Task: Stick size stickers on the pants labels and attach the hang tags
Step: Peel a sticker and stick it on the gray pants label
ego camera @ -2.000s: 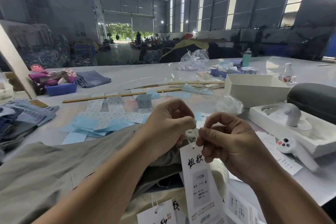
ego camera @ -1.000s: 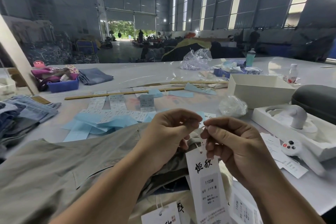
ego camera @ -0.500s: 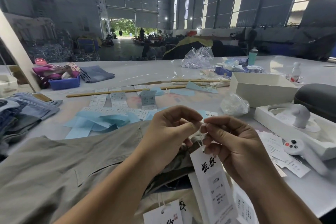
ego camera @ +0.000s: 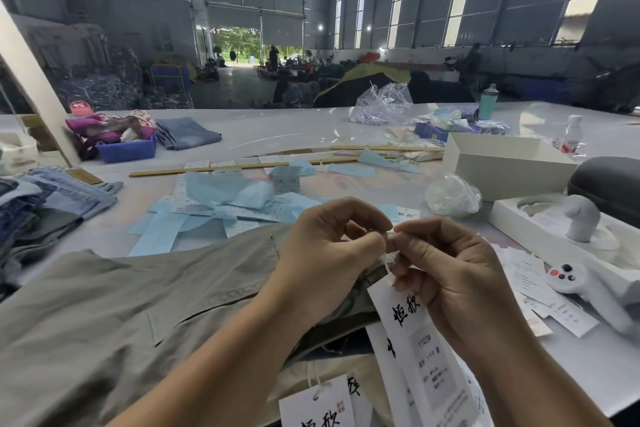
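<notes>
Two hands pinch string above "1103#" tag.

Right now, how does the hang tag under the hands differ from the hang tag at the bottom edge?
The upper hang tag hangs tilted from a string that the left hand and the right hand pinch; the lower hang tag lies free, touched by no hand. The upper one shows a grey printed panel; the lower one is cut off by the frame. Both are white with black characters.
</notes>
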The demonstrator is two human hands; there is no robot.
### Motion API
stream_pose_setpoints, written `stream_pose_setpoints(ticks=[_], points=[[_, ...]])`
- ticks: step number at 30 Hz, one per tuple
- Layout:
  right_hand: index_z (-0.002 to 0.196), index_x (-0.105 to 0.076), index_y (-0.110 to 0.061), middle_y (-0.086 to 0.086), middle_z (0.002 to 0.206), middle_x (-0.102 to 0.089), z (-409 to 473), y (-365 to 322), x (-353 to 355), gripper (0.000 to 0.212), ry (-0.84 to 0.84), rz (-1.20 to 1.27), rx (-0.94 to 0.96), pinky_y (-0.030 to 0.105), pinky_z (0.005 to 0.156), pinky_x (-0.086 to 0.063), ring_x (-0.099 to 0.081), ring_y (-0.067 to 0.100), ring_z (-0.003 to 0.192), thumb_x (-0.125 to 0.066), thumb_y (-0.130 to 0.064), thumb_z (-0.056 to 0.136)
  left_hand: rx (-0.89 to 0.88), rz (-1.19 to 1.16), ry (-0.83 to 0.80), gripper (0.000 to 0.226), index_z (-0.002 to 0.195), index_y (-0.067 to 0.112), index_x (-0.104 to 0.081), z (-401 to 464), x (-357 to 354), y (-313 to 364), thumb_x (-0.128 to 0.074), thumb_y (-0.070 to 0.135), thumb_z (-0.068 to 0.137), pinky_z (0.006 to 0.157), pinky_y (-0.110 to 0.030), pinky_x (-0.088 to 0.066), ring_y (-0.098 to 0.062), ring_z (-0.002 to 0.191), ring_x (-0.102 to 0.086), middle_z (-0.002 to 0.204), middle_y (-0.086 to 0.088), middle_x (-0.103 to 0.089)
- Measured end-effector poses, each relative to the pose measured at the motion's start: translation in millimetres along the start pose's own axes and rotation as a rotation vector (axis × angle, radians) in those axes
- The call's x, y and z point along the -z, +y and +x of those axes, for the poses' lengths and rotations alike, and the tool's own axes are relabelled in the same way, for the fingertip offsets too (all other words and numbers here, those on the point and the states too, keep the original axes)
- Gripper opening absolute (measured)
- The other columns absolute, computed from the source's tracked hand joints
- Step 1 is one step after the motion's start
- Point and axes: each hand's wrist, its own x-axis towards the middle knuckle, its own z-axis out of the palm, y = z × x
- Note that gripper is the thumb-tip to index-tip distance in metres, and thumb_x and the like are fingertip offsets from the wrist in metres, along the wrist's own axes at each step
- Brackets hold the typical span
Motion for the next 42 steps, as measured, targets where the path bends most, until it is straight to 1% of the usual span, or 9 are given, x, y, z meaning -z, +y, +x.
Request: stream_pose_setpoints(ticks=[3,8,13,17,23,31,34,37,42], points=[[0.075,-0.076,-0.015,0.014,0.071,-0.069,0,-1,-1,0.021,0.012,-0.002,-0.007,0.025,0.048,-0.05,-0.058,0.017,0.054,-0.079,-0.026,0.056,-0.005,0.022,0.006,0.015,0.073,0.026,-0.072,-1,0,0,-0.063,0.015,0.07,0.061,-0.031,-0.05,-0.009,0.063,-0.056,0.067,0.006,-0.064],[0.075,-0.076,-0.015,0.014,0.069,-0.068,-1,-1,0,0.017,0.031,-0.035,-0.015,0.026,0.049,-0.05,-0.057,0.018,0.052,-0.076,-0.024,0.06,-0.006,0.045,0.006,0.016,0.07,0.03,-0.071,-2,0,0,-0.063,0.016,0.069,0.057,-0.023,-0.045,-0.007,0.061,-0.054,0.065,0.007,-0.062],[0.075,-0.076,-0.015,0.014,0.063,-0.065,-2,0,0,0.017,0.038,-0.071,0.013,0.025,0.048,-0.051,-0.058,0.018,0.051,-0.075,-0.024,0.06,-0.012,0.042,-0.021,0.017,0.072,0.028,-0.072,-3,-1,1,-0.063,0.013,0.069,0.06,-0.022,-0.047,-0.008,0.063,-0.056,0.069,-0.001,-0.066],[0.076,-0.075,-0.012,0.017,0.069,-0.068,-3,-1,1,0.023,0.031,-0.04,0.011,0.026,0.048,-0.051,-0.057,0.019,0.051,-0.077,-0.026,0.058,-0.003,-0.015,0.001,0.015,0.072,0.023,-0.072,-3,0,0,-0.063,0.011,0.07,0.058,-0.02,-0.047,-0.006,0.061,-0.055,0.067,0.004,-0.065],[0.076,-0.076,-0.012,0.017,0.07,-0.069,-3,0,2,0.028,0.022,-0.057,0.028,0.025,0.049,-0.051,-0.058,0.017,0.052,-0.08,-0.031,0.054,0.007,-0.007,-0.003,0.012,0.072,0.024,-0.072,-4,-1,0,-0.065,0.014,0.07,0.058,-0.021,-0.045,-0.007,0.06,-0.053,0.066,0.004,-0.063],[0.078,-0.076,-0.014,0.011,0.064,-0.067,-4,2,6,0.014,-0.005,-0.091,0.047,0.026,0.051,-0.052,-0.059,0.017,0.053,-0.075,-0.022,0.067,-0.013,-0.03,-0.043,0.011,0.074,0.019,-0.071,-5,-2,1,-0.065,0.01,0.069,0.06,-0.023,-0.045,-0.011,0.064,-0.055,0.07,-0.006,-0.065],[0.078,-0.076,-0.013,0.013,0.067,-0.068,-3,2,9,0.008,-0.03,-0.107,0.054,0.026,0.051,-0.051,-0.059,0.018,0.054,-0.08,-0.015,0.072,0.003,-0.092,-0.05,0.018,0.084,0.022,-0.065,-5,-2,0,-0.067,0.009,0.071,0.058,-0.023,-0.044,-0.012,0.063,-0.055,0.071,-0.001,-0.065],[0.075,-0.076,-0.012,0.016,0.066,-0.067,-2,-1,12,0.007,-0.071,-0.117,0.052,0.025,0.049,-0.05,-0.057,0.018,0.051,-0.071,-0.01,0.072,0.032,-0.147,-0.107,0.028,0.094,0.018,-0.054,-4,2,-1,-0.065,0.004,0.072,0.057,-0.022,-0.044,-0.014,0.062,-0.056,0.074,-0.006,-0.067],[0.073,-0.075,-0.012,0.018,0.066,-0.067,1,-4,17,0.006,-0.128,-0.173,0.021,0.025,0.047,-0.048,-0.055,0.018,0.05,-0.069,-0.011,0.071,0.038,-0.142,-0.152,0.031,0.093,0.018,-0.048,-4,4,-1,-0.066,0.002,0.072,0.061,-0.027,-0.048,-0.018,0.065,-0.059,0.078,-0.011,-0.069]])
